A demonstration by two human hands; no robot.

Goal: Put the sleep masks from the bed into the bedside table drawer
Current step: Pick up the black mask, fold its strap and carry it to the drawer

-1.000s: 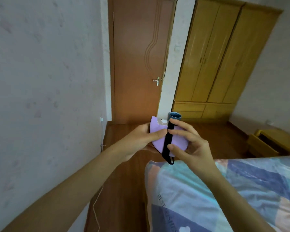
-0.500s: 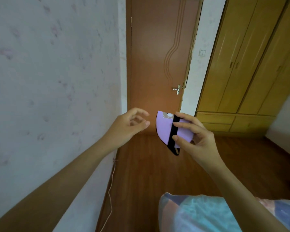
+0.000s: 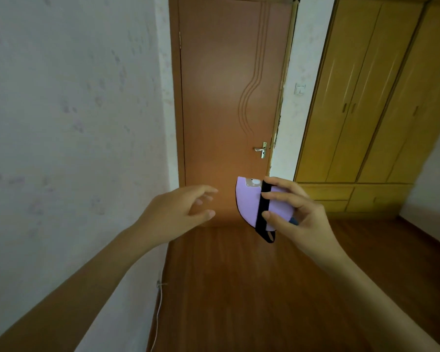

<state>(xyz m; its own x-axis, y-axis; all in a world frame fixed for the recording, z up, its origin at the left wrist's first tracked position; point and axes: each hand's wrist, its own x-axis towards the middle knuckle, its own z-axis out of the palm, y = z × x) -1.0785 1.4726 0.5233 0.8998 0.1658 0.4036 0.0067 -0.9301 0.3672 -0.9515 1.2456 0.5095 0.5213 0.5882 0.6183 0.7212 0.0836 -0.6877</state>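
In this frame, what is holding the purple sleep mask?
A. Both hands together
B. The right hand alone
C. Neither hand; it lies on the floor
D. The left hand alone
B: the right hand pinches the purple sleep mask by its black strap, while the left hand is open and apart from it.

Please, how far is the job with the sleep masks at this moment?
Done: the purple sleep mask is off the bed, folded with its black strap across it. In hand: the right hand pinches it in the air before the door; the left hand is open and empty. Left: the bedside table and its drawer are out of view, so nothing shows as stored. Other masks cannot be seen.
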